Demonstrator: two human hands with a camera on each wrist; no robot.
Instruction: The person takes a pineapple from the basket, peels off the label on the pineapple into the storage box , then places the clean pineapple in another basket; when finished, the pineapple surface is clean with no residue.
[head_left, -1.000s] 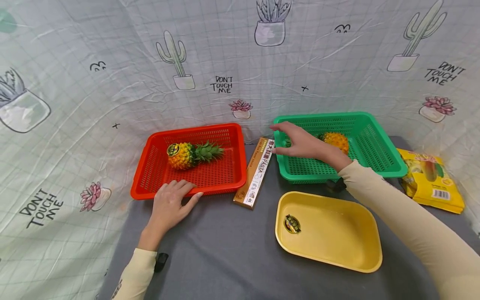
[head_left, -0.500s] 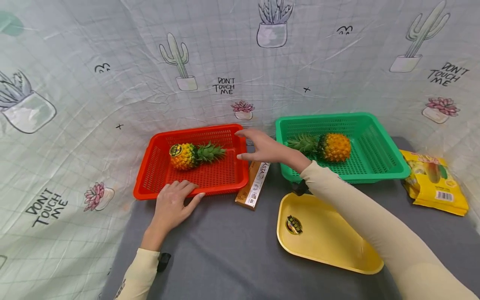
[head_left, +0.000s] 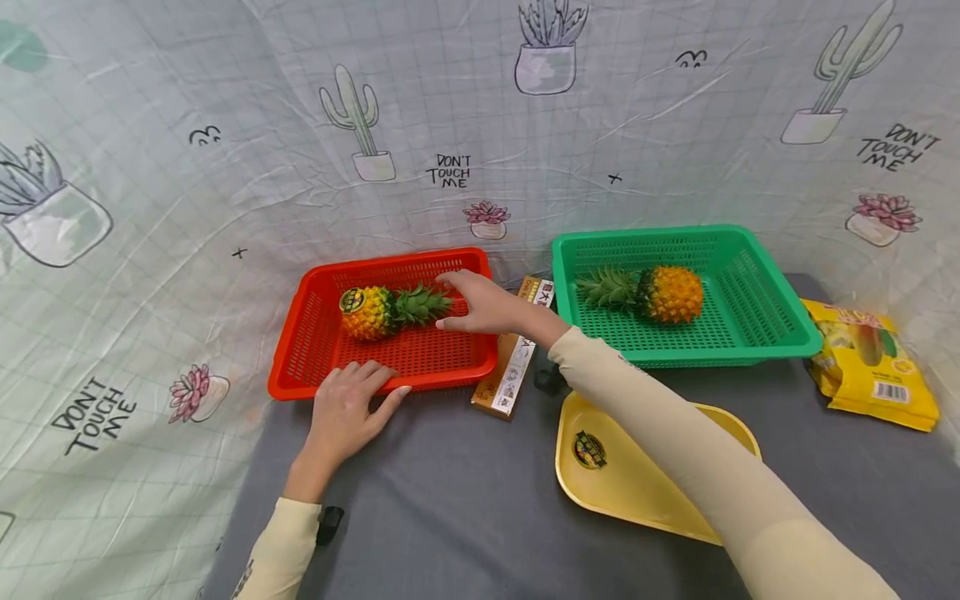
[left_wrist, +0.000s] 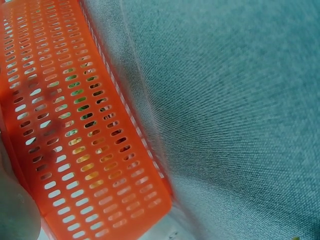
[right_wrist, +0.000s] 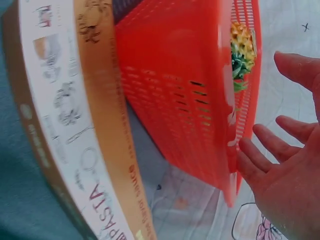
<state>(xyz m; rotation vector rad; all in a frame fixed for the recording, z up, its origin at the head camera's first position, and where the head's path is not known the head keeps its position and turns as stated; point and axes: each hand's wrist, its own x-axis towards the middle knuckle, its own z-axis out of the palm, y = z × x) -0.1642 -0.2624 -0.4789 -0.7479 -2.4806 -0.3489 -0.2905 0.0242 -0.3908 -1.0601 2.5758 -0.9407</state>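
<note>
My left hand (head_left: 345, 417) grips the front rim of the red basket (head_left: 480, 367); dark finger shapes show through the wall of this basket (left_wrist: 115, 165) in the left wrist view. Inside lies a pineapple (head_left: 366, 313) with a round label, its leafy crown pointing right. My right hand (head_left: 483, 304) reaches over the basket's right rim, fingers spread and nothing held, its fingertips right at the crown in the head view. From the right wrist, my hand (right_wrist: 290, 165) shows open over the rim, beyond the pasta box (right_wrist: 75, 120).
The pasta box (head_left: 504, 379) lies between the baskets. A green basket (head_left: 750, 333) at right holds a second pineapple (head_left: 673, 295). In front stands a yellow tray (head_left: 600, 492), partly hidden by my right sleeve. A yellow bag (head_left: 870, 367) lies far right.
My right hand has moved left from the green basket, across the pasta box, into the space over the red basket. My left hand has stayed at the rim.
</note>
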